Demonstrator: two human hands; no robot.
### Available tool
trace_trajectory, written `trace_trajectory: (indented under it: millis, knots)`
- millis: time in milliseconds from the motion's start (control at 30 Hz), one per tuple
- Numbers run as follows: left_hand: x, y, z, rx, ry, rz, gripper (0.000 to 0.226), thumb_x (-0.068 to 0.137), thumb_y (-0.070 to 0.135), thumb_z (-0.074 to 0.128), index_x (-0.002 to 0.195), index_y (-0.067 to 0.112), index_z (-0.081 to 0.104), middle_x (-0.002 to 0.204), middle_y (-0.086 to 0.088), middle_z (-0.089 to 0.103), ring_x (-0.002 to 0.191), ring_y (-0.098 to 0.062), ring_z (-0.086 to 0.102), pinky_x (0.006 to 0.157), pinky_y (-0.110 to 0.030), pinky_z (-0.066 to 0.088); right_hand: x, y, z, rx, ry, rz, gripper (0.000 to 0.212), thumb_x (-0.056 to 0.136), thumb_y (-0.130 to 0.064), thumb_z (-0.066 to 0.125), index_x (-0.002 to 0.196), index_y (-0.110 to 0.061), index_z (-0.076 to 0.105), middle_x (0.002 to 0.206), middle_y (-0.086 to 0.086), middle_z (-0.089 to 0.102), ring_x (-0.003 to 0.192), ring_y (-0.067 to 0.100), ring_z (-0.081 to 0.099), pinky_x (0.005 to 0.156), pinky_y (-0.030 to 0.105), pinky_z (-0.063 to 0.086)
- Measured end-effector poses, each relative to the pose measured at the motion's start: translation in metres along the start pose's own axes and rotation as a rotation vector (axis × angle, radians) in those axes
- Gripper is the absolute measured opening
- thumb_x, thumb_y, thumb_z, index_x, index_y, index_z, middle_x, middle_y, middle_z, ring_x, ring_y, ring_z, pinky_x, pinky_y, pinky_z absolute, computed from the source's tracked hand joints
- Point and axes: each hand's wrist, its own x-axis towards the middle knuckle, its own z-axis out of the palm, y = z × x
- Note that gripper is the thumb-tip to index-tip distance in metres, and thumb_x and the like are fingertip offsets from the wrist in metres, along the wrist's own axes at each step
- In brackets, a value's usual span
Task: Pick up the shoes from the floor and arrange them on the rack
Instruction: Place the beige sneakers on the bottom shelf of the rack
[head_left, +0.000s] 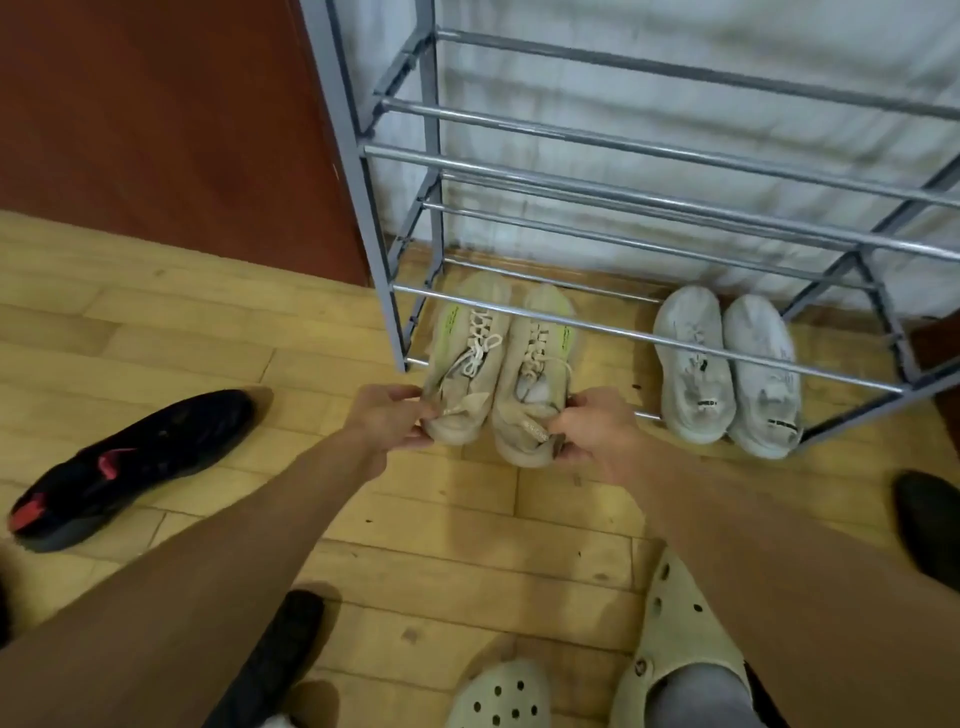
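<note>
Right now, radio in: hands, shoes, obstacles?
Left hand grips left beige sneaker, right hand grips right beige sneaker, by the heels. Toes inside rack's bottom tier. White pair beside, apart.

- Two beige lace-up sneakers with neon-yellow trim: the left beige sneaker (462, 364) and the right beige sneaker (540, 364).
- Two white sneakers: the left white sneaker (693, 364) and the right white sneaker (761, 374).
- One black sneaker with red marks (135, 467).
- Two plain black shoes, each only partly seen: the bottom black shoe (280, 660) and the right-edge black shoe (930, 530).
- Two pale green clogs: the near clog (501, 693) and the far clog (670, 644).
- One grey metal shoe rack (366, 208).
- Two hands: the left hand (387, 423) and the right hand (597, 434).
</note>
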Motion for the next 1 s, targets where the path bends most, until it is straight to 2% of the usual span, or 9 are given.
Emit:
trace_trajectory:
  millis: [133,233,300,400,567,733,867,933,1000]
  knots:
    - [0.037,0.022,0.019,-0.032,0.044,0.054,0.046,0.076,0.004,0.077,0.119,0.005,0.061,0.101,-0.013,0.067,0.076,-0.024,0.066,0.053,-0.027,0.059,0.038,-0.009,-0.005,0.001,0.032,-0.037,0.015,0.076,-0.002,0.075,0.083,-0.010,0.065,0.095,0.014,0.070,0.084,0.029,0.071,0.073,0.045,0.062]
    - [0.065,0.030,0.032,-0.039,0.071,0.077,0.052,0.075,0.008,0.079,0.123,0.006,0.060,0.110,-0.013,0.067,0.087,-0.027,0.067,0.055,-0.027,0.060,0.065,-0.014,-0.004,0.086,0.020,-0.049,0.027,0.078,0.003,0.073,0.076,-0.018,0.056,0.090,0.010,0.065,0.088,0.029,0.069,0.068,0.039,0.061]
    - [0.083,0.033,0.038,-0.041,0.085,0.078,0.055,0.074,0.010,0.080,0.125,0.008,0.059,0.112,-0.014,0.067,0.091,-0.027,0.068,0.062,-0.030,0.060,0.079,-0.015,-0.001,0.137,0.003,-0.057,0.026,0.078,0.004,0.073,0.078,-0.019,0.058,0.085,0.006,0.065,0.084,0.026,0.069,0.059,0.031,0.060]
    - [0.106,0.036,0.044,-0.024,0.110,0.085,0.053,0.074,0.010,0.080,0.124,0.009,0.061,0.113,-0.015,0.067,0.096,-0.029,0.068,0.072,-0.036,0.058,0.100,-0.014,0.002,0.149,-0.010,-0.059,0.023,0.078,0.003,0.071,0.084,-0.018,0.064,0.092,0.009,0.069,0.088,0.027,0.070,0.063,0.032,0.061]
    - [0.120,0.031,0.044,0.032,0.177,0.072,0.039,0.080,0.013,0.074,0.117,0.014,0.062,0.112,-0.011,0.067,0.097,-0.027,0.067,0.073,-0.034,0.056,0.122,-0.005,0.009,0.190,-0.063,-0.047,0.031,0.082,0.004,0.067,0.107,-0.014,0.070,0.105,0.012,0.071,0.092,0.029,0.071,0.066,0.032,0.062]
    - [0.119,0.018,0.033,0.087,0.176,0.081,0.035,0.080,0.021,0.075,0.111,0.013,0.061,0.105,-0.008,0.066,0.095,-0.027,0.066,0.074,-0.037,0.057,0.126,0.002,0.017,0.209,-0.072,-0.067,0.021,0.085,-0.006,0.070,0.098,-0.022,0.069,0.106,0.011,0.071,0.093,0.030,0.070,0.073,0.038,0.061]
    - [0.113,0.015,0.035,0.080,0.144,0.078,0.010,0.089,0.020,0.063,0.099,0.017,0.064,0.093,-0.004,0.063,0.090,-0.023,0.061,0.080,-0.038,0.055,0.120,0.001,0.018,0.224,-0.110,-0.056,0.017,0.089,-0.006,0.064,0.102,-0.016,0.069,0.110,0.011,0.070,0.099,0.028,0.068,0.084,0.041,0.059]
    - [0.107,0.013,0.033,0.083,0.121,0.084,0.019,0.091,0.022,0.062,0.108,0.016,0.063,0.088,-0.001,0.060,0.087,-0.023,0.058,0.085,-0.041,0.053,0.112,-0.002,0.017,0.141,-0.105,-0.067,0.011,0.088,-0.009,0.063,0.093,-0.017,0.069,0.105,0.009,0.071,0.098,0.025,0.068,0.090,0.041,0.056]
    - [0.094,0.011,0.027,0.117,0.103,0.093,0.025,0.090,0.020,0.062,0.115,0.018,0.059,0.093,-0.003,0.059,0.084,-0.023,0.056,0.083,-0.039,0.052,0.102,-0.006,0.018,-0.074,-0.047,-0.108,0.011,0.087,-0.012,0.058,0.093,-0.013,0.068,0.097,0.008,0.069,0.094,0.024,0.065,0.087,0.039,0.055]
